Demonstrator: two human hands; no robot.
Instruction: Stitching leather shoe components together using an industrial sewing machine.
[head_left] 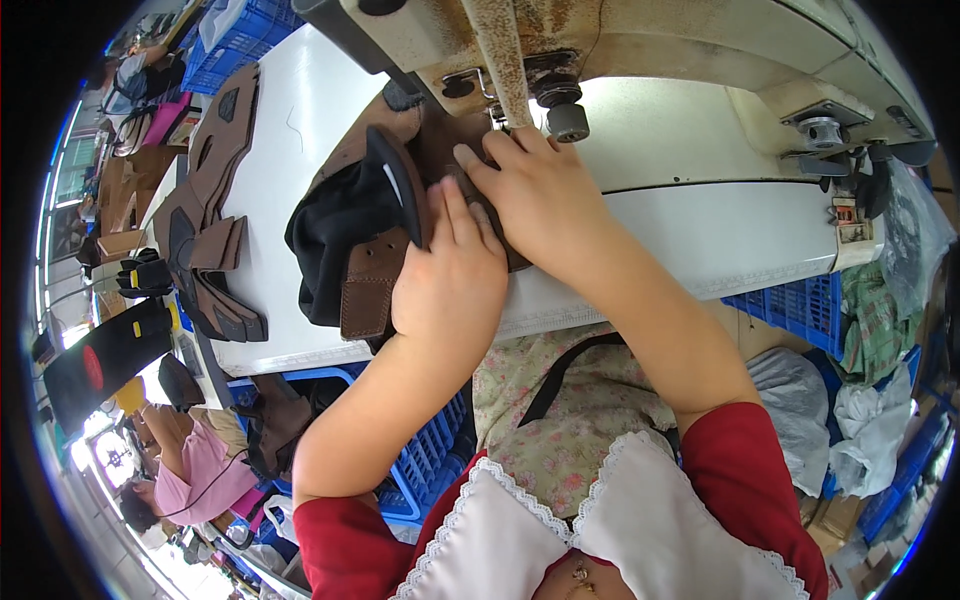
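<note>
Head view, looking down: both hands press flat on a brown leather piece (375, 285) on the white table (290, 150), under the sewing machine (600, 40). The left hand (448, 280) and right hand (535, 195) touch, fingers spread and gripping nothing. They hide the needle and most of the leather beneath; black lining (330, 235) bunches alongside.

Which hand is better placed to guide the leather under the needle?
Right. The right hand rests on the brown leather piece just below the needle; the left hand presses farther back.
</note>
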